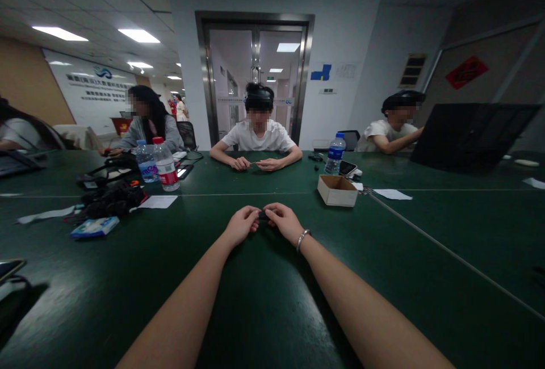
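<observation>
Both my arms reach forward over the dark green table. My left hand is closed, its thumb and fingers pinching one side of a small dark object. From the other side my right hand, with a silver bracelet on its wrist, pinches the same object. My fingertips cover most of it, so its kind cannot be made out. Beyond my right hand stands an open cardboard box; its inside is mostly hidden.
Opposite sits a person in a headset, hands on the table. Bottles and a heap of black straps lie left, near a blue-white packet. Another bottle stands behind the box. A large black monitor is right.
</observation>
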Demonstrator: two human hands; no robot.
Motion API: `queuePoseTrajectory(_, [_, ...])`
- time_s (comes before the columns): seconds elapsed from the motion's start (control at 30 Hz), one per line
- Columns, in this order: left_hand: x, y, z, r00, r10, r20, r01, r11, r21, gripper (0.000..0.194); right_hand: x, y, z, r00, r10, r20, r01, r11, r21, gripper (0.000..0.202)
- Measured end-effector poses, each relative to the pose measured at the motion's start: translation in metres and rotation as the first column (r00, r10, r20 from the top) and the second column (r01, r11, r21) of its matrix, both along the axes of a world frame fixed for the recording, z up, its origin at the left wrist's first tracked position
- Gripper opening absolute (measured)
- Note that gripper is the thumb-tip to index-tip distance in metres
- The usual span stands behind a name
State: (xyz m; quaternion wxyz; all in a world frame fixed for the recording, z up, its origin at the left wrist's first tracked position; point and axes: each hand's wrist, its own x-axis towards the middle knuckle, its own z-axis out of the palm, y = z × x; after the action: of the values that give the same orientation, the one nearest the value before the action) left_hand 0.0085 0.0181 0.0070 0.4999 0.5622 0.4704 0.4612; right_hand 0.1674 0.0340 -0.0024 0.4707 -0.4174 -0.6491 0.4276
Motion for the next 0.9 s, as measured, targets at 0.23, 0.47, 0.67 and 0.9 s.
queuePoseTrajectory(0.23, [-0.0033, -0.0032, -0.0015, 0.998, -0.047, 0.051, 0.043, 0.995, 0.089, 0.022, -0.0004, 0.0006, 0.0005, 1.000, -0.004, -0.013, 0.004, 1.000, 0.009, 0.014])
queuePoseTrajectory(0.47, [-0.0031, -0.0039, -0.0023, 0.997, -0.033, 0.074, 0.025, 0.993, 0.114, 0.028, -0.0014, 0.0019, -0.0007, 0.999, -0.010, -0.034, 0.010, 1.000, -0.008, 0.012])
queuePoseTrajectory(0.67, [-0.0001, 0.0015, -0.0022, 0.987, 0.112, 0.116, -0.108, 0.993, -0.042, 0.025, -0.0014, 0.0014, -0.0006, 1.000, -0.016, -0.020, 0.016, 1.000, -0.003, 0.014])
queuePoseTrajectory(0.9, [0.0009, -0.0017, -0.0006, 0.998, 0.045, 0.051, -0.046, 0.998, 0.034, 0.013, -0.0007, 0.0002, 0.0018, 1.000, -0.012, -0.026, 0.011, 1.000, -0.012, 0.012])
